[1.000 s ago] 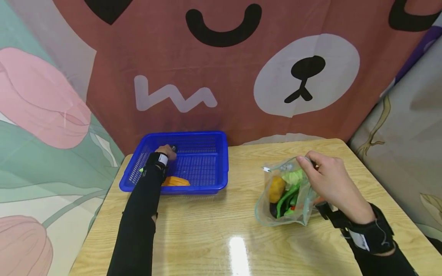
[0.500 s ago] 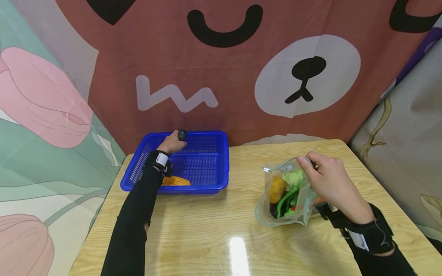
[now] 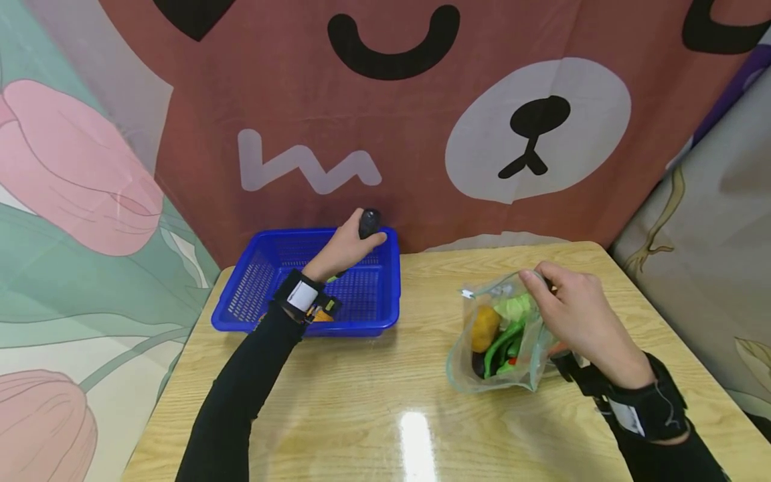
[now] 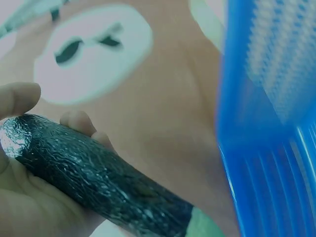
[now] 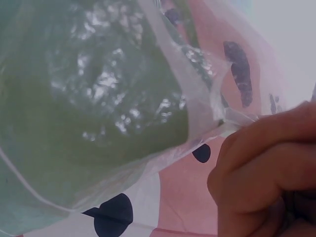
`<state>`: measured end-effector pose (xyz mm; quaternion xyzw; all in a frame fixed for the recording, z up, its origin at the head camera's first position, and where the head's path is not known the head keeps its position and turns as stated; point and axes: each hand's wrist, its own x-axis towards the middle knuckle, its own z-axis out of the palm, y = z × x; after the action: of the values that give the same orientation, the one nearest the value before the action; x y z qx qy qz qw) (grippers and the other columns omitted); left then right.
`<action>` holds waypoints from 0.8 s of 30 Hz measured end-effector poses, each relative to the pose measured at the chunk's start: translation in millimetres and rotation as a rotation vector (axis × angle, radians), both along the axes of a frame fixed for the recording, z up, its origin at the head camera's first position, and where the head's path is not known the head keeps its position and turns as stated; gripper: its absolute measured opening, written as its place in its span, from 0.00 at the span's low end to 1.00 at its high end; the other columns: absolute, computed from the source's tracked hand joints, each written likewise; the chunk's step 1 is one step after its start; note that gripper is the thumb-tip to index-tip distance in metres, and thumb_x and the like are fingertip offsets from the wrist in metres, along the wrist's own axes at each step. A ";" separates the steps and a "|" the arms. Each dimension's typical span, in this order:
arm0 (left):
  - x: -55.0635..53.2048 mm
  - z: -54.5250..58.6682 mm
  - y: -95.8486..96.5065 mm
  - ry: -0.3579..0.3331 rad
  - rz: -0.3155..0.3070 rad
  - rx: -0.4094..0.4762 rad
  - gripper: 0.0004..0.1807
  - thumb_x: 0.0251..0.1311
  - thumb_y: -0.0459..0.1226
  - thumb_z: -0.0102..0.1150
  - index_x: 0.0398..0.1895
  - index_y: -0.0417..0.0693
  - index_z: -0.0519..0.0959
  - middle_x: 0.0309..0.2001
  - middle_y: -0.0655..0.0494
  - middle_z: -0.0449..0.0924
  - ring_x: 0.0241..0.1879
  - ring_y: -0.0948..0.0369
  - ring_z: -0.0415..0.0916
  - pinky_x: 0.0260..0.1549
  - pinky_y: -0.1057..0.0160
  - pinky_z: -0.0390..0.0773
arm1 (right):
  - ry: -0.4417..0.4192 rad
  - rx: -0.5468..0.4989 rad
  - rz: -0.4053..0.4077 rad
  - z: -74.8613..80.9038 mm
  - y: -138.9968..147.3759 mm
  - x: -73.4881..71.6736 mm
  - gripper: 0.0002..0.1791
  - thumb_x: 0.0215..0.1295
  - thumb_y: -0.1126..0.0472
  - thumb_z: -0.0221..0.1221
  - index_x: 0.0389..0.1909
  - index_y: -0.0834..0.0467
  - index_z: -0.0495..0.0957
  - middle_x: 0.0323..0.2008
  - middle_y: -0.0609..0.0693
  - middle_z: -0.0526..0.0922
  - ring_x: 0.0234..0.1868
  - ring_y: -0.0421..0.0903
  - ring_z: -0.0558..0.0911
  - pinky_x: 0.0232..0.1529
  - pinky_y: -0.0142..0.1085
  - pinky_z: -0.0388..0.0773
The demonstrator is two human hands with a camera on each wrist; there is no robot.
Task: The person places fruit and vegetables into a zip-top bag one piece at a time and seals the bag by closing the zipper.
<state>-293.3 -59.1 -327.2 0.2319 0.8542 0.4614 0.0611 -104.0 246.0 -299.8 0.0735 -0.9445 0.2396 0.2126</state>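
My left hand (image 3: 346, 249) grips a long, dark, wrinkled eggplant (image 3: 369, 223) over the far right part of the blue plastic basket (image 3: 393, 288). In the left wrist view the eggplant (image 4: 113, 173) lies across the palm, its green end pointing away from the fingers. On the right, my right hand (image 3: 575, 314) pinches the upper edge of a clear zip bag (image 3: 458, 368), whose mouth is open. Inside the bag are a yellow lumpy piece (image 3: 484, 328), pale green leaves (image 3: 512, 309) and a green chili pepper (image 3: 496, 349); lower items are partly hidden.
An orange-yellow piece (image 3: 322, 315) lies in the basket near its front wall, partly covered by my left wrist. Basket and bag rest on a wooden table (image 3: 361, 402). A brown printed cloth (image 3: 415, 134) hangs behind the table.
My left hand has lifted the eggplant from inside the basket and moved it right and up, above the rim. The right hand and the bag stay in place.
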 end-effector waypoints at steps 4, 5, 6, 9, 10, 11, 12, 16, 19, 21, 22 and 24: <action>22.0 5.3 21.4 0.041 -0.095 0.014 0.21 0.65 0.45 0.54 0.55 0.47 0.63 0.37 0.51 0.68 0.34 0.57 0.68 0.32 0.62 0.69 | -0.005 0.004 -0.001 -0.1 -0.3 -0.9 0.20 0.72 0.52 0.48 0.18 0.54 0.63 0.12 0.44 0.54 0.12 0.38 0.54 0.16 0.33 0.53; 27.8 6.7 26.2 0.057 -0.115 0.014 0.21 0.65 0.45 0.54 0.55 0.47 0.63 0.38 0.52 0.68 0.34 0.58 0.68 0.33 0.63 0.69 | -0.005 0.005 -0.002 0.0 -0.4 -1.1 0.20 0.72 0.52 0.48 0.18 0.54 0.64 0.12 0.44 0.54 0.12 0.38 0.54 0.16 0.33 0.53; 33.7 8.3 30.8 0.068 -0.137 0.020 0.20 0.65 0.44 0.54 0.55 0.47 0.64 0.38 0.52 0.69 0.34 0.58 0.68 0.33 0.63 0.69 | -0.007 0.008 -0.003 0.1 -0.5 -1.3 0.20 0.72 0.52 0.48 0.18 0.54 0.63 0.12 0.44 0.54 0.12 0.38 0.54 0.16 0.33 0.53; 52.0 13.4 43.3 0.103 -0.208 0.059 0.19 0.64 0.43 0.55 0.54 0.46 0.65 0.37 0.52 0.70 0.31 0.59 0.69 0.31 0.64 0.71 | -0.015 0.012 -0.004 1.0 -1.4 -1.5 0.21 0.73 0.52 0.47 0.18 0.54 0.63 0.12 0.44 0.54 0.12 0.39 0.54 0.16 0.33 0.53; 58.0 15.0 47.3 0.117 -0.238 0.082 0.18 0.64 0.42 0.56 0.53 0.46 0.65 0.36 0.52 0.70 0.30 0.60 0.69 0.30 0.65 0.71 | -0.016 0.015 -0.004 1.4 -1.6 -1.5 0.21 0.73 0.52 0.47 0.18 0.54 0.63 0.12 0.44 0.54 0.12 0.39 0.54 0.16 0.33 0.53; 64.1 16.7 51.0 0.130 -0.269 0.110 0.17 0.64 0.41 0.56 0.51 0.46 0.65 0.34 0.52 0.70 0.28 0.61 0.68 0.28 0.65 0.71 | -0.017 0.017 -0.005 1.8 -1.7 -1.4 0.21 0.73 0.52 0.47 0.18 0.54 0.63 0.12 0.44 0.54 0.12 0.39 0.54 0.16 0.33 0.53; 70.0 18.4 54.7 0.144 -0.305 0.144 0.16 0.64 0.40 0.56 0.49 0.45 0.65 0.33 0.52 0.70 0.27 0.61 0.68 0.27 0.66 0.70 | -0.017 0.020 -0.005 2.1 -1.9 -1.4 0.21 0.73 0.52 0.47 0.18 0.54 0.63 0.12 0.44 0.54 0.12 0.39 0.54 0.17 0.33 0.53; 91.9 23.6 68.2 0.196 -0.458 0.333 0.19 0.65 0.46 0.54 0.46 0.41 0.64 0.32 0.51 0.69 0.28 0.64 0.67 0.29 0.68 0.69 | -0.007 0.026 -0.003 3.0 -2.1 -1.3 0.20 0.73 0.53 0.46 0.19 0.54 0.63 0.12 0.44 0.54 0.12 0.39 0.53 0.17 0.33 0.52; 107.2 27.2 77.6 0.179 -0.594 0.507 0.33 0.63 0.59 0.48 0.44 0.35 0.62 0.31 0.44 0.68 0.30 0.61 0.68 0.31 0.66 0.72 | -0.002 0.025 -0.004 3.3 -2.2 -1.1 0.20 0.73 0.53 0.47 0.19 0.54 0.64 0.12 0.44 0.54 0.12 0.39 0.54 0.17 0.33 0.53; 116.1 28.5 83.6 0.143 -0.663 0.590 0.43 0.59 0.67 0.42 0.43 0.31 0.60 0.30 0.39 0.68 0.31 0.59 0.69 0.32 0.64 0.74 | -0.006 0.023 -0.008 3.6 -2.2 -0.9 0.19 0.73 0.53 0.46 0.20 0.54 0.65 0.13 0.44 0.55 0.12 0.39 0.54 0.17 0.33 0.53; 120.0 28.6 86.5 0.126 -0.692 0.620 0.45 0.58 0.69 0.41 0.43 0.29 0.59 0.30 0.36 0.68 0.31 0.58 0.70 0.32 0.63 0.75 | -0.009 0.022 -0.011 3.7 -2.2 -0.8 0.19 0.74 0.53 0.46 0.20 0.54 0.65 0.13 0.44 0.55 0.12 0.39 0.54 0.17 0.33 0.53; 126.5 27.9 92.1 0.103 -0.730 0.649 0.48 0.56 0.72 0.38 0.43 0.28 0.59 0.30 0.33 0.68 0.31 0.58 0.70 0.29 0.63 0.74 | -0.024 0.018 -0.016 4.1 -2.2 -0.8 0.20 0.74 0.52 0.45 0.20 0.54 0.65 0.13 0.45 0.55 0.12 0.40 0.55 0.17 0.33 0.53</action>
<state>-166.8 33.0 -299.2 0.5458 0.5310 0.6403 0.1013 -104.9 243.8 -295.8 0.0648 -0.9496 0.2303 0.2026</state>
